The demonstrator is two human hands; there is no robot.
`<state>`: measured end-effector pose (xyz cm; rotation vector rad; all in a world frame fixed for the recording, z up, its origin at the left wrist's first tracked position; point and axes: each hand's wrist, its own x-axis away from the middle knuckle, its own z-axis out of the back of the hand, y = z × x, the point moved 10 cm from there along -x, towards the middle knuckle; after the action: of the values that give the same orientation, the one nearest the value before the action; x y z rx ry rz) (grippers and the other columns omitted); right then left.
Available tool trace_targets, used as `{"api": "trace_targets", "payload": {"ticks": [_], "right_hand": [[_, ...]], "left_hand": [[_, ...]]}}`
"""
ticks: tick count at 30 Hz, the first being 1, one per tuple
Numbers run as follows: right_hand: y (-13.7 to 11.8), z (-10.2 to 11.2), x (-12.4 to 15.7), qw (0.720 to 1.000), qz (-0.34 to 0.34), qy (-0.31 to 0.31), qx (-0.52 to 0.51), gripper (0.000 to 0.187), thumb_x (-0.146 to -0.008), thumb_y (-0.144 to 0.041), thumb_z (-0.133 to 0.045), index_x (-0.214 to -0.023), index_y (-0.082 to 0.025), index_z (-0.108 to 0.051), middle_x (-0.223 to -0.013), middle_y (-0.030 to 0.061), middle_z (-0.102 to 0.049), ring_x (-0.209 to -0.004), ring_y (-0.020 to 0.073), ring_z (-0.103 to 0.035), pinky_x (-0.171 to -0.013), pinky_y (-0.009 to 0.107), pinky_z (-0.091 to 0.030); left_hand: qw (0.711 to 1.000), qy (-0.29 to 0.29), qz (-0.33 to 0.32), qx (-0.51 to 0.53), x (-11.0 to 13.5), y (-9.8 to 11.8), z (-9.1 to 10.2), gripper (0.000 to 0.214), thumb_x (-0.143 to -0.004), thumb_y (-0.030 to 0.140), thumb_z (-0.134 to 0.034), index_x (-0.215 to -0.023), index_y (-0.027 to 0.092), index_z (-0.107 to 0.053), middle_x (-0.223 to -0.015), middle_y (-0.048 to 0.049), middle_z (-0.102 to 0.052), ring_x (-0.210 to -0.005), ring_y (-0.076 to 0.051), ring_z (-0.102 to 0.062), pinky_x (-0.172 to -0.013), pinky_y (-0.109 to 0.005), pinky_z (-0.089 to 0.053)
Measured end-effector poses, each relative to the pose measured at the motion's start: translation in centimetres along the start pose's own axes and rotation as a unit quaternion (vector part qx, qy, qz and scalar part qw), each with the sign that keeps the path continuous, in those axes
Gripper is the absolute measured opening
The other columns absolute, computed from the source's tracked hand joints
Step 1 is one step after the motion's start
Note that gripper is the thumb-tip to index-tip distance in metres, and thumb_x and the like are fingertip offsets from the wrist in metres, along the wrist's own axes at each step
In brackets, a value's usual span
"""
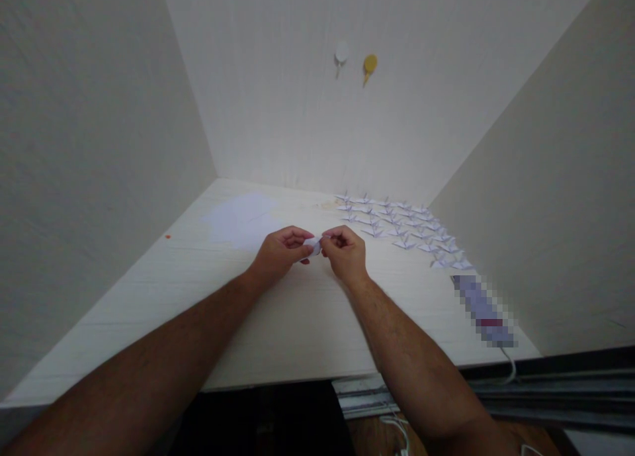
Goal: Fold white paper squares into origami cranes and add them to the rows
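Note:
Between my hands, above the middle of the white table (278, 323), is a small piece of folded white paper (312, 245). My left hand (284, 252) pinches its left side between thumb and fingers. On the other side, the fingertips of my right hand (343, 249) close on the paper's right edge. My fingers cover much of the paper, so its full shape cannot be made out. To the right and farther back, several folded paper cranes (404, 243) stand in rows. A spread of loose white paper sheets (238, 219) lies to the left behind my left hand.
A blurred-out rectangular device (483, 310) with a white cable (510, 366) rests near the table's right edge. Walls enclose the table at left, back and right. A white hook (340, 53) and a yellow hook (370, 64) are on the back wall. A small orange bit (167, 236) lies at left.

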<state>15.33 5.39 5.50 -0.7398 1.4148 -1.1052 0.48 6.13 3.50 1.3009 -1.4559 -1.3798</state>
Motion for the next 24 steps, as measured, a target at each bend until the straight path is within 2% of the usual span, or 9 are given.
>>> {"api": "trace_targets", "payload": {"ticks": [5, 9, 14, 24], "right_hand": [[-0.23, 0.28, 0.02, 1.0, 0.007, 0.019, -0.014, 0.009, -0.069, -0.026, -0.065, -0.076, -0.02, -0.064, -0.053, -0.005, -0.056, -0.047, 0.0105, -0.054, -0.045, 0.022, -0.041], [-0.24, -0.2, -0.01, 0.999, 0.009, -0.006, -0.046, 0.012, -0.071, -0.024, -0.063, -0.081, -0.02, -0.066, -0.051, -0.0056, -0.056, -0.046, 0.0103, -0.054, -0.044, 0.022, -0.041], [0.1, -0.61, -0.2, 0.998, -0.001, -0.042, -0.056, 0.009, -0.072, -0.024, -0.063, -0.079, -0.019, -0.066, -0.052, -0.0044, -0.059, -0.047, 0.0101, -0.057, -0.046, 0.021, -0.045], [0.34, -0.53, -0.47, 0.996, 0.008, -0.089, -0.012, 0.011, -0.076, -0.026, -0.058, -0.081, -0.021, -0.066, -0.057, -0.0043, -0.059, -0.05, 0.009, -0.058, -0.047, 0.02, -0.046]], "left_hand": [[1.0, 0.004, -0.01, -0.013, 0.06, 0.29, -0.03, 0.036, -0.06, 0.03, -0.081, -0.088, 0.014, -0.066, -0.078, -0.0052, -0.072, -0.069, -0.018, -0.067, -0.056, -0.029, -0.055], [1.0, -0.002, -0.015, -0.025, 0.08, 0.51, -0.15, 0.034, -0.063, 0.03, -0.079, -0.089, 0.013, -0.066, -0.078, -0.0058, -0.072, -0.068, -0.018, -0.067, -0.055, -0.029, -0.055], [0.999, 0.004, -0.014, -0.047, 0.02, 0.46, -0.03, 0.033, -0.066, 0.03, -0.076, -0.091, 0.013, -0.065, -0.078, -0.0046, -0.072, -0.066, -0.016, -0.066, -0.055, -0.028, -0.056], [0.998, -0.03, 0.009, -0.051, 0.15, -0.05, -0.52, 0.034, -0.068, 0.029, -0.074, -0.097, 0.014, -0.063, -0.081, -0.0057, -0.072, -0.072, -0.02, -0.07, -0.055, -0.03, -0.057]]}}
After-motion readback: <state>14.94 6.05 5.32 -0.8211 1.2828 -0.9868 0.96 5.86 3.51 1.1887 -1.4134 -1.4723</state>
